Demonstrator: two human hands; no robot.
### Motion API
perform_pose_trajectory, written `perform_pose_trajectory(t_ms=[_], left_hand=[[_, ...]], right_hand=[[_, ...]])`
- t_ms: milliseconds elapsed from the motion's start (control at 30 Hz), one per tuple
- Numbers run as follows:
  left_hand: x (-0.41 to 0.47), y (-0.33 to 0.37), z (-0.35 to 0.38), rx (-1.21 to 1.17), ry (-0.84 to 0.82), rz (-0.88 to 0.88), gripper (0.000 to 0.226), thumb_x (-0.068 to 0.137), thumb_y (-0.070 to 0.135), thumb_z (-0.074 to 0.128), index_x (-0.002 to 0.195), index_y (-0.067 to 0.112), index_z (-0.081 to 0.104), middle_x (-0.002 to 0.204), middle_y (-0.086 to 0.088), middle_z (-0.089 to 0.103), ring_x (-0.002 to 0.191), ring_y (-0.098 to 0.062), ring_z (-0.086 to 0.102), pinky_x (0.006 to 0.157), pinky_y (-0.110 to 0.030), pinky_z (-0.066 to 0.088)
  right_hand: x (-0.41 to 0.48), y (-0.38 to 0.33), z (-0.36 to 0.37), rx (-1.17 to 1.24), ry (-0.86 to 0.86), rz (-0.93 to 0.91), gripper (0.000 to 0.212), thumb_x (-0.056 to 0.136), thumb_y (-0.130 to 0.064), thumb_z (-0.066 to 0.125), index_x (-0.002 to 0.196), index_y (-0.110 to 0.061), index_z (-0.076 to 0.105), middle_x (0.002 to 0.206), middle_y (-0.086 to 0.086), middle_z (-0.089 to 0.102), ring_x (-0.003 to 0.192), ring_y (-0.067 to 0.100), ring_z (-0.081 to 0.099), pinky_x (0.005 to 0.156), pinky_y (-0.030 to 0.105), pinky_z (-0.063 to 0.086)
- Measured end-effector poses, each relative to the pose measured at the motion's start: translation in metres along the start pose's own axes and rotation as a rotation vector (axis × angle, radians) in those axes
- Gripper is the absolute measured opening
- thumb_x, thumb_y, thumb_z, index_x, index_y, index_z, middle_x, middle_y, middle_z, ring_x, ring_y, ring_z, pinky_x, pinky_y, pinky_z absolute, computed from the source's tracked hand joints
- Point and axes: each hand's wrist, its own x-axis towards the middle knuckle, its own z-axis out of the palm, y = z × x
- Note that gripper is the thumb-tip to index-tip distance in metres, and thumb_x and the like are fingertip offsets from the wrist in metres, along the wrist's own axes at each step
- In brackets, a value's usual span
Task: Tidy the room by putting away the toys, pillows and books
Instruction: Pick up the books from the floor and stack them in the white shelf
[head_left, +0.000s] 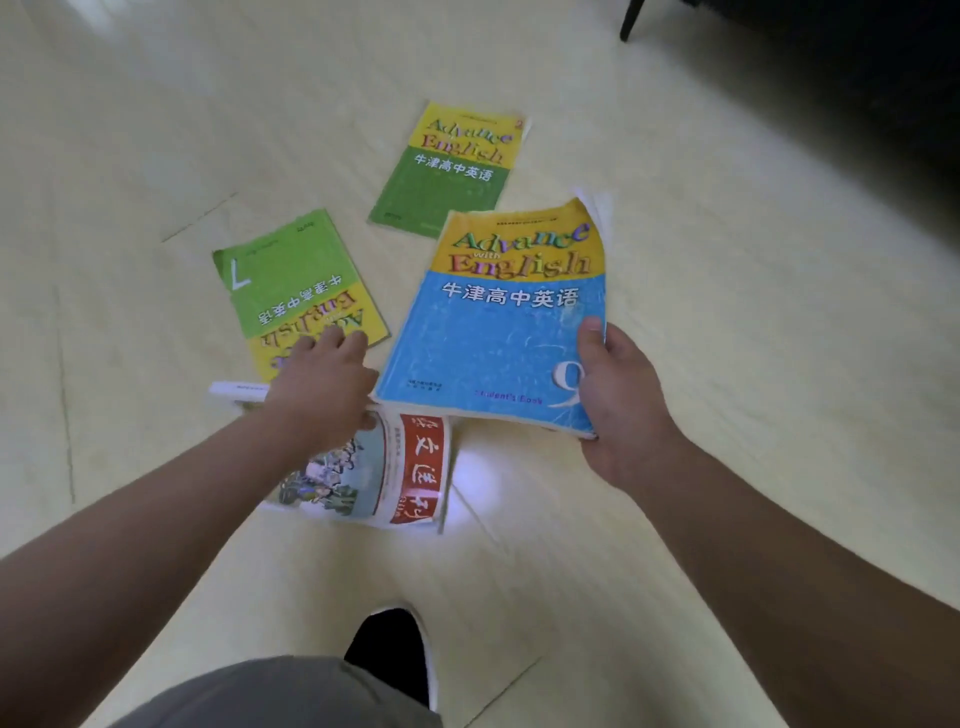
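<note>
The person is bending over a pale floor (727, 338) where schoolbooks are lying scattered, and is gathering them. The right hand (618, 400) is gripping the blue "Advance with English" book 9 (493, 332) by its right edge, thumb pressing on the cover and fingers curling beneath, so the book is hanging lifted and tilted above the floor. The left hand (322, 379) is reaching out with fingers stretched fairly straight and holding nothing. Its fingertips are lying over the near edge of the green-and-yellow book 7 (291, 286); blur is making it hard to say whether they are touching it.

To do this step well, the left hand should probably be sliding book 7 towards the blue one, catching a corner to lift it, then stacking it flat under the right thumb with the spines lined up, since the blue book's far pages are already fanning loose.

A book with a red title panel (415, 467) is lying nearest, partly under the blue book and the left wrist. A green book 2 (457, 171) is lying farther off, apart from the rest. A white edge (234, 388), perhaps another book, is showing just left of the left wrist.

No shelf, box or basket is showing, so where the books are going cannot be told; only a dark furniture leg (631, 21) is standing far right.
</note>
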Motion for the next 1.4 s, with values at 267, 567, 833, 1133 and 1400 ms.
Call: perform_pose_trajectory(t_ms=[267, 567, 833, 1133, 1400], left_hand=[[0.016, 0.07, -0.095, -0.35, -0.024, 0.417, 0.046, 0.102, 0.047, 0.049, 0.144, 0.029, 0.043, 0.115, -0.007, 0.069, 0.101, -0.028, 0.066, 0.077, -0.036, 0.049], [0.014, 0.236, -0.25, -0.861, 0.263, 0.731, 0.035, 0.102, 0.034, 0.057, 0.136, 0.024, 0.058, 0.099, 0.007, 0.064, 0.094, -0.019, 0.058, 0.068, -0.028, 0.038], [-0.071, 0.36, -0.36, -1.126, 0.354, 0.815, 0.033, 0.097, 0.043, 0.06, 0.126, 0.029, 0.06, 0.113, 0.009, 0.068, 0.099, -0.012, 0.064, 0.084, -0.035, 0.052], [-0.265, 0.541, -0.468, -1.275, 0.031, 1.011, 0.013, 0.09, 0.026, 0.075, 0.094, 0.014, 0.071, 0.083, -0.009, 0.078, 0.074, -0.032, 0.076, 0.072, -0.044, 0.061], [-0.4, 0.752, -0.5, -1.218, -0.197, 1.044, 0.034, 0.09, 0.032, 0.077, 0.11, 0.007, 0.066, 0.088, -0.012, 0.079, 0.075, -0.035, 0.077, 0.073, -0.053, 0.062]], right_hand=[[-0.046, -0.042, -0.089, 0.048, 0.257, -0.161, 0.027, 0.109, -0.036, 0.044, 0.114, -0.019, 0.064, 0.105, 0.0, 0.078, 0.087, 0.024, 0.077, 0.064, 0.04, 0.062], [-0.152, -0.133, -0.221, 0.201, 0.652, -0.372, 0.023, 0.107, -0.036, 0.05, 0.114, -0.022, 0.066, 0.105, -0.003, 0.078, 0.09, 0.022, 0.077, 0.083, 0.054, 0.062], [-0.286, -0.181, -0.328, 0.288, 0.814, -0.493, 0.019, 0.107, -0.03, 0.052, 0.111, -0.021, 0.068, 0.09, -0.003, 0.079, 0.075, 0.016, 0.078, 0.055, 0.03, 0.06], [-0.484, -0.136, -0.515, 0.627, 1.019, -0.511, 0.013, 0.104, -0.027, 0.059, 0.109, -0.019, 0.067, 0.095, 0.002, 0.076, 0.059, 0.013, 0.074, 0.045, 0.024, 0.052], [-0.616, -0.058, -0.687, 0.944, 1.142, -0.519, 0.014, 0.102, -0.024, 0.062, 0.109, -0.014, 0.067, 0.092, 0.004, 0.079, 0.066, 0.015, 0.076, 0.042, 0.021, 0.048]])
